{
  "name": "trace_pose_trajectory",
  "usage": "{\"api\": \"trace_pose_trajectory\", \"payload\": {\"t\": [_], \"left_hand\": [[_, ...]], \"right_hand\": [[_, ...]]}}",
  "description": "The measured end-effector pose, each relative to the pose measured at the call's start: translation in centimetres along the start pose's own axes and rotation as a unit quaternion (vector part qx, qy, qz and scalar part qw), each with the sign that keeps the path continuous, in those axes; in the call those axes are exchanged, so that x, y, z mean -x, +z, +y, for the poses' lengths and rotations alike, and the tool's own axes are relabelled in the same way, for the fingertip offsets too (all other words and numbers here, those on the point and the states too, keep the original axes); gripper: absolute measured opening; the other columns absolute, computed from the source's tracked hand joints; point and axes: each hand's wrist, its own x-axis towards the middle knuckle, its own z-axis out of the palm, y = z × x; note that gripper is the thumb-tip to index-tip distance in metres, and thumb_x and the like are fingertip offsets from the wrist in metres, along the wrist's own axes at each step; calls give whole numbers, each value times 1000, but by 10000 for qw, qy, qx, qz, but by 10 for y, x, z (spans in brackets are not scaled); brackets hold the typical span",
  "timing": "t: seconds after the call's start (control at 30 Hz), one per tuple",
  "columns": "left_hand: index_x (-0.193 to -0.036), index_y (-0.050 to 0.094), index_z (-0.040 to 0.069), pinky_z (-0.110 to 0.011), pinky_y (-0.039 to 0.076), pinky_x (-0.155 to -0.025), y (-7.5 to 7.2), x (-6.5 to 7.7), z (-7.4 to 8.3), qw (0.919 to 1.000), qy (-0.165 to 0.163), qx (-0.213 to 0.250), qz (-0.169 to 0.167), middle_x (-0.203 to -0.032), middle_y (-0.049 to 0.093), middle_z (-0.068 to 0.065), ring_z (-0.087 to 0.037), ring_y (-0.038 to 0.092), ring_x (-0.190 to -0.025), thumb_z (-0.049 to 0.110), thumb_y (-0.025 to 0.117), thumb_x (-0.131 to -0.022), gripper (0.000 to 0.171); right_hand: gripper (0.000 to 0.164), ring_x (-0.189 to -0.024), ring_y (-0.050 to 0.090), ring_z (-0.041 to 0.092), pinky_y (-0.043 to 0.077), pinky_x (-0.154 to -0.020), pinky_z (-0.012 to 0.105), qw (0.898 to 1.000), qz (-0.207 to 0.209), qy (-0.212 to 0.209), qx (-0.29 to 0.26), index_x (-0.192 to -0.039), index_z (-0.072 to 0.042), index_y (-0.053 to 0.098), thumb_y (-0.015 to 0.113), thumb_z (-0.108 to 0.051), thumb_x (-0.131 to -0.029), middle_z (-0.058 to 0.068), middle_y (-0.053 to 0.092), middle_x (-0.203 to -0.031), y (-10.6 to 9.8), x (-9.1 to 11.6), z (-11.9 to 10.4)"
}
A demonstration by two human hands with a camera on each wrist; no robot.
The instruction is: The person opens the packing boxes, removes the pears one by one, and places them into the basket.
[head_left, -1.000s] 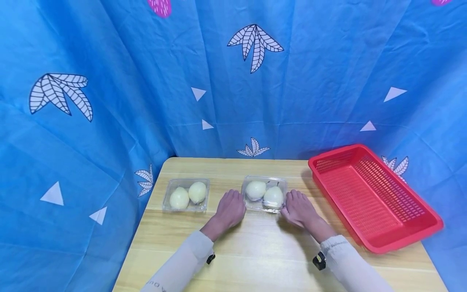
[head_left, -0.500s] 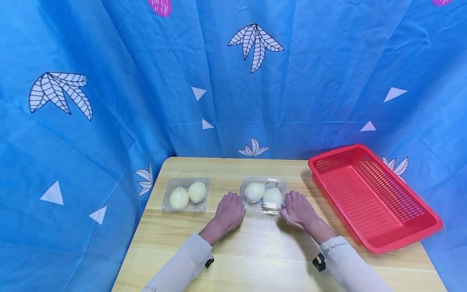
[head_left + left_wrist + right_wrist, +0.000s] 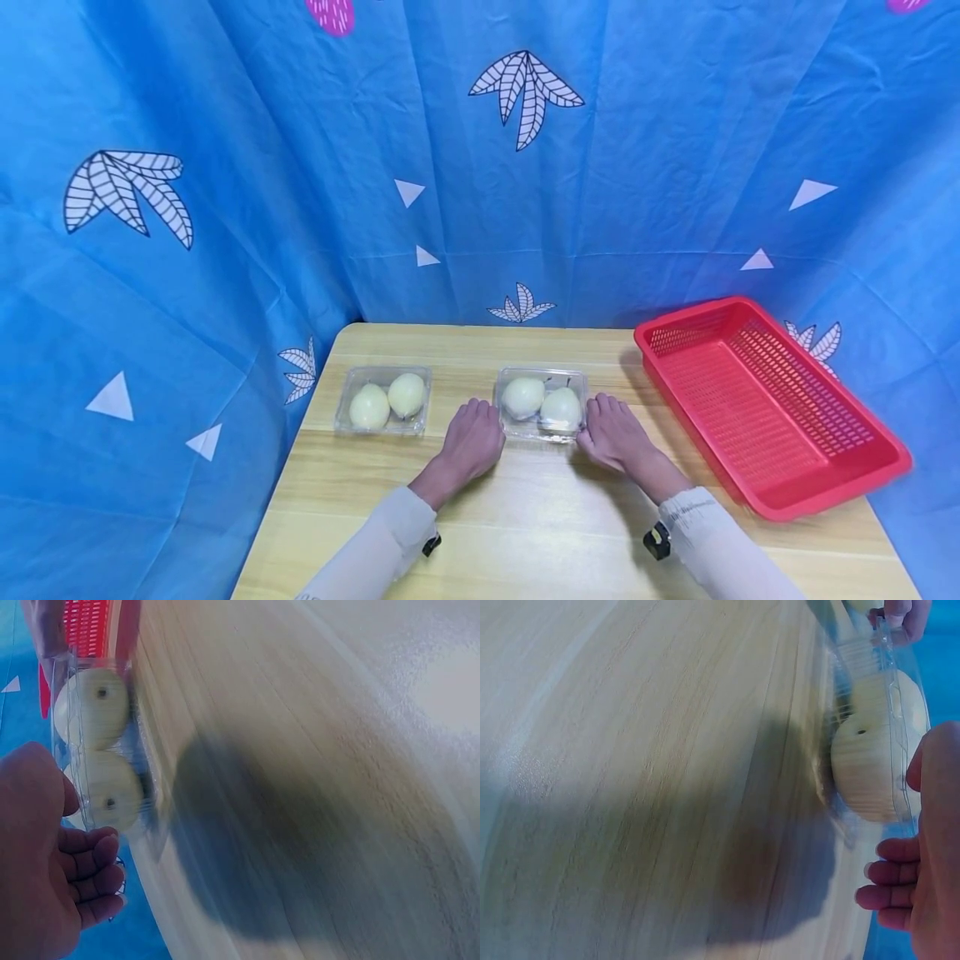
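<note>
A clear plastic fruit box (image 3: 542, 431) with two pale yellow pears (image 3: 524, 397) inside sits between my hands, its lid down in the wrist views. My left hand (image 3: 472, 437) pinches its near left corner. In the left wrist view the thumb of that hand (image 3: 34, 847) lies at the rim and the fingers curl beneath. The near right corner is pinched by my right hand (image 3: 615, 433). From the right wrist, the thumb of this hand (image 3: 937, 825) presses by the rim edge, fingers curled below.
A second clear box (image 3: 381, 423), also with two pears, stands left of my left hand. To the right, a red perforated plastic basket (image 3: 780, 417) reaches over the wooden table (image 3: 525, 525). A blue patterned curtain (image 3: 495, 183) hangs behind and at both sides.
The held box has shifted very slightly toward me and to the left, and my left hand has come a little nearer with it. The second box and the basket have stayed put.
</note>
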Motion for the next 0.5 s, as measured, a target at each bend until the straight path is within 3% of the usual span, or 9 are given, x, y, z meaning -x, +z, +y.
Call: {"api": "trace_pose_trajectory", "payload": {"t": [0.5], "left_hand": [[-89, 61, 6, -31, 41, -68, 0, 2, 3, 10000, -42, -40, 10, -77, 50, -4, -21, 45, -76, 25, 48, -103, 27]], "right_hand": [[21, -80, 40, 23, 40, -76, 38, 10000, 50, -81, -9, -93, -6, 48, 50, -26, -89, 9, 44, -89, 2, 0, 3]]}}
